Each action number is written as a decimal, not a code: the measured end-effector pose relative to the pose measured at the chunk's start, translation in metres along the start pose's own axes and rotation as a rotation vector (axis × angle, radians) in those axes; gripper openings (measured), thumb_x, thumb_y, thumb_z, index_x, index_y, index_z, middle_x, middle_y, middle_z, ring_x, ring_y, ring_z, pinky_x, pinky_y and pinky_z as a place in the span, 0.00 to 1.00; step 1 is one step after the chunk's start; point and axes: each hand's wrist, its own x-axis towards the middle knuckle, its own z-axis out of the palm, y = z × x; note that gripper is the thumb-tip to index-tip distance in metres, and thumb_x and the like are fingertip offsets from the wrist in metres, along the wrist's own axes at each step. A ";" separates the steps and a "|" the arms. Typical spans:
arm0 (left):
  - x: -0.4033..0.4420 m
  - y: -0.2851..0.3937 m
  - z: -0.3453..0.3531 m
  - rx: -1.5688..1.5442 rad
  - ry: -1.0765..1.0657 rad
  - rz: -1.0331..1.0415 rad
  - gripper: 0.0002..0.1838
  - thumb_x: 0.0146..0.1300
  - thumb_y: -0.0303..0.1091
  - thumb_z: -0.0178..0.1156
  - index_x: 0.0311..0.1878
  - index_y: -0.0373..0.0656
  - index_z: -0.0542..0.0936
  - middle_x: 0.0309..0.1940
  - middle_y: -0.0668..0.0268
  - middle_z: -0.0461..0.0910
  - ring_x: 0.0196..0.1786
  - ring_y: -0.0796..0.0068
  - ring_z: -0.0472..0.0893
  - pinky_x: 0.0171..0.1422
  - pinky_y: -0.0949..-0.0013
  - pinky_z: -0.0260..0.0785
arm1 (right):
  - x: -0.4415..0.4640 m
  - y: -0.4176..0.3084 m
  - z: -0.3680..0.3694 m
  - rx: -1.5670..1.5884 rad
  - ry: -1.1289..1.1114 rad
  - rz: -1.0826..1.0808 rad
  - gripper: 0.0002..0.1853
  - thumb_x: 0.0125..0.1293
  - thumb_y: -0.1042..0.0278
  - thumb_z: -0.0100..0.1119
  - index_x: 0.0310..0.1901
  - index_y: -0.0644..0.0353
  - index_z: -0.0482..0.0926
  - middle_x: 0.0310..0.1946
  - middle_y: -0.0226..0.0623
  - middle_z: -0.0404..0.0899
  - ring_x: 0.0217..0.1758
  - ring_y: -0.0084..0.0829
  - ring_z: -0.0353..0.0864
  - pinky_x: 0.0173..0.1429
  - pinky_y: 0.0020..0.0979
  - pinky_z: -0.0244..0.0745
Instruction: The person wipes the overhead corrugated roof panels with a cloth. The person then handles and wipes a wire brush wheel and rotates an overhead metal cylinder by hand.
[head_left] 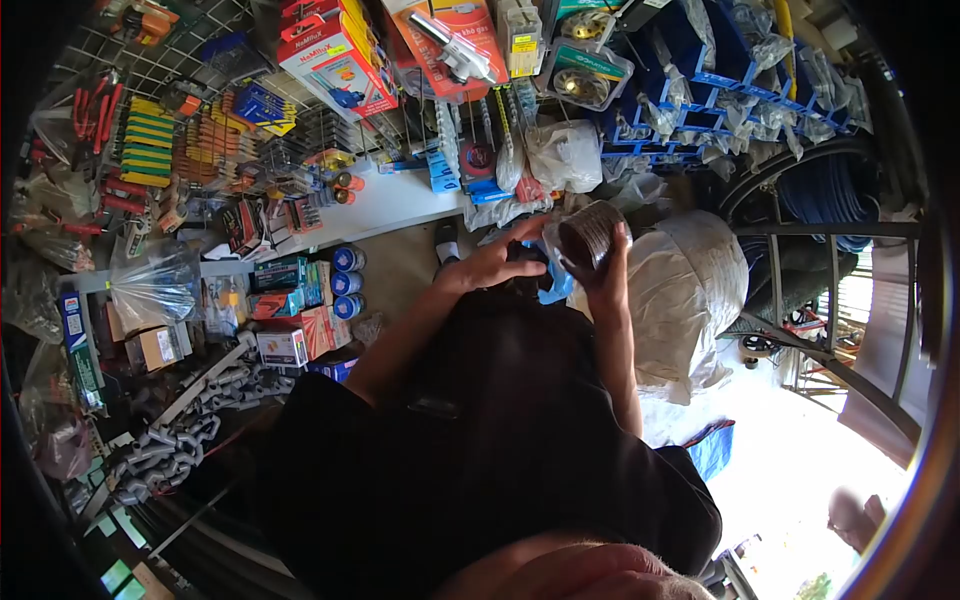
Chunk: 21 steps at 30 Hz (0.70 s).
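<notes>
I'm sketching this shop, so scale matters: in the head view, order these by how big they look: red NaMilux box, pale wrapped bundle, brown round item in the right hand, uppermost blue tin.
1. Pale wrapped bundle
2. Red NaMilux box
3. Brown round item
4. Uppermost blue tin

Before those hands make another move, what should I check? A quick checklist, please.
1. Brown stack held by the right fingers: ok.
2. Stack free of clear plastic: not ok, some shows at its edge.
3. Left fingers free: cannot tell, something dark sits beside them.
4. Left forearm apart from the blue cans: ok, a gap shows.
5. Right forearm off the pale bundle: cannot tell, they look close.
</notes>
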 end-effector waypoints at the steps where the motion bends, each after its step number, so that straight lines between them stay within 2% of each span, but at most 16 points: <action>1: 0.000 -0.007 0.003 -0.007 0.007 -0.003 0.53 0.66 0.49 0.73 0.84 0.42 0.51 0.77 0.55 0.65 0.79 0.59 0.63 0.83 0.57 0.52 | 0.003 0.007 -0.002 0.183 -0.023 0.169 0.37 0.73 0.35 0.58 0.72 0.55 0.71 0.65 0.40 0.78 0.65 0.36 0.81 0.65 0.42 0.79; 2: 0.002 -0.017 0.008 0.094 0.062 0.017 0.58 0.62 0.52 0.75 0.84 0.42 0.48 0.78 0.53 0.61 0.79 0.57 0.62 0.84 0.56 0.52 | 0.000 0.011 0.008 0.043 -0.033 0.192 0.41 0.71 0.29 0.56 0.73 0.53 0.69 0.66 0.39 0.77 0.65 0.37 0.81 0.64 0.42 0.80; 3: 0.004 -0.027 0.012 0.197 0.114 0.035 0.63 0.59 0.54 0.78 0.85 0.43 0.45 0.79 0.50 0.58 0.80 0.56 0.61 0.84 0.55 0.52 | 0.010 0.023 -0.001 -0.096 0.024 0.272 0.42 0.69 0.30 0.61 0.73 0.54 0.70 0.66 0.39 0.78 0.65 0.36 0.81 0.63 0.42 0.80; 4: 0.008 -0.036 0.016 0.203 0.184 -0.010 0.66 0.53 0.51 0.83 0.83 0.42 0.46 0.75 0.49 0.65 0.76 0.57 0.67 0.80 0.55 0.59 | 0.016 0.036 -0.010 -0.211 0.002 0.292 0.42 0.68 0.32 0.63 0.73 0.54 0.70 0.66 0.39 0.77 0.65 0.36 0.81 0.63 0.42 0.80; 5: 0.009 -0.045 0.019 0.200 0.186 -0.016 0.66 0.53 0.51 0.83 0.83 0.42 0.46 0.75 0.49 0.65 0.76 0.57 0.67 0.80 0.55 0.59 | 0.018 0.044 -0.007 -0.324 -0.019 0.312 0.42 0.67 0.33 0.65 0.73 0.54 0.70 0.66 0.39 0.77 0.65 0.36 0.81 0.63 0.42 0.80; 7: 0.009 -0.062 0.020 -0.049 0.393 -0.149 0.61 0.51 0.43 0.85 0.79 0.42 0.53 0.69 0.52 0.72 0.70 0.61 0.74 0.74 0.57 0.69 | 0.016 0.050 0.004 -0.421 0.032 0.333 0.44 0.63 0.33 0.69 0.72 0.55 0.71 0.64 0.37 0.79 0.62 0.37 0.82 0.59 0.40 0.81; 8: 0.009 -0.075 0.015 -0.138 0.463 -0.113 0.56 0.49 0.37 0.86 0.75 0.41 0.57 0.64 0.56 0.77 0.65 0.64 0.79 0.69 0.60 0.74 | 0.014 0.051 0.012 -0.455 0.078 0.363 0.45 0.61 0.31 0.70 0.71 0.56 0.72 0.62 0.37 0.79 0.59 0.37 0.82 0.58 0.40 0.80; 10: 0.007 -0.093 0.000 -0.166 0.408 -0.140 0.55 0.50 0.37 0.86 0.74 0.41 0.58 0.64 0.56 0.77 0.65 0.65 0.79 0.70 0.60 0.73 | 0.010 0.050 0.031 -0.537 0.136 0.386 0.49 0.56 0.24 0.69 0.68 0.56 0.75 0.59 0.36 0.80 0.53 0.37 0.81 0.54 0.39 0.77; 11: 0.003 -0.100 -0.010 -0.193 0.352 -0.165 0.54 0.51 0.37 0.85 0.74 0.40 0.58 0.63 0.56 0.77 0.65 0.66 0.78 0.70 0.59 0.73 | 0.015 0.055 0.032 -0.515 0.139 0.393 0.49 0.56 0.24 0.69 0.68 0.56 0.75 0.59 0.36 0.80 0.53 0.37 0.81 0.54 0.39 0.77; 13: -0.006 -0.116 -0.030 -0.134 0.359 -0.229 0.54 0.50 0.37 0.86 0.73 0.39 0.59 0.62 0.58 0.78 0.64 0.67 0.79 0.70 0.60 0.73 | 0.027 0.066 0.024 -0.489 -0.038 0.579 0.47 0.62 0.25 0.65 0.70 0.56 0.71 0.57 0.36 0.80 0.55 0.33 0.82 0.54 0.37 0.78; 14: -0.010 -0.125 -0.044 -0.159 0.417 -0.291 0.53 0.50 0.39 0.86 0.72 0.39 0.60 0.62 0.58 0.78 0.63 0.68 0.79 0.69 0.60 0.74 | 0.032 0.079 0.019 -0.553 -0.030 0.582 0.46 0.64 0.25 0.62 0.70 0.57 0.71 0.57 0.39 0.79 0.56 0.34 0.82 0.54 0.38 0.79; 15: -0.015 -0.136 -0.060 -0.180 0.471 -0.355 0.53 0.49 0.40 0.86 0.72 0.39 0.61 0.61 0.59 0.79 0.61 0.68 0.79 0.68 0.60 0.74 | 0.039 0.092 0.012 -0.597 -0.066 0.535 0.45 0.66 0.30 0.65 0.71 0.60 0.70 0.61 0.44 0.79 0.59 0.37 0.81 0.55 0.38 0.80; 17: -0.030 -0.167 -0.101 -0.069 0.494 -0.441 0.52 0.48 0.40 0.86 0.70 0.37 0.62 0.61 0.59 0.79 0.59 0.69 0.80 0.65 0.60 0.75 | 0.044 0.132 0.005 -0.767 0.135 0.157 0.42 0.68 0.37 0.68 0.70 0.64 0.70 0.67 0.49 0.76 0.63 0.37 0.80 0.55 0.36 0.79; 18: -0.034 -0.168 -0.123 0.018 0.543 -0.592 0.53 0.46 0.42 0.86 0.70 0.35 0.62 0.60 0.57 0.79 0.59 0.67 0.80 0.65 0.60 0.75 | 0.041 0.132 0.014 -0.746 0.185 0.075 0.38 0.68 0.44 0.70 0.69 0.66 0.71 0.65 0.50 0.79 0.63 0.36 0.81 0.54 0.33 0.79; 19: -0.033 -0.177 -0.147 0.127 0.579 -0.693 0.55 0.44 0.44 0.86 0.69 0.34 0.62 0.60 0.55 0.79 0.59 0.65 0.80 0.64 0.59 0.75 | 0.049 0.138 0.010 -0.716 0.231 0.070 0.38 0.68 0.44 0.70 0.69 0.66 0.71 0.65 0.50 0.79 0.63 0.36 0.81 0.54 0.33 0.79; 21: -0.043 -0.216 -0.196 0.345 0.630 -0.873 0.58 0.40 0.49 0.85 0.69 0.32 0.62 0.59 0.51 0.78 0.59 0.61 0.80 0.64 0.58 0.75 | 0.043 0.156 -0.015 -0.727 0.204 0.134 0.35 0.70 0.47 0.69 0.68 0.65 0.72 0.57 0.48 0.85 0.60 0.35 0.84 0.54 0.34 0.79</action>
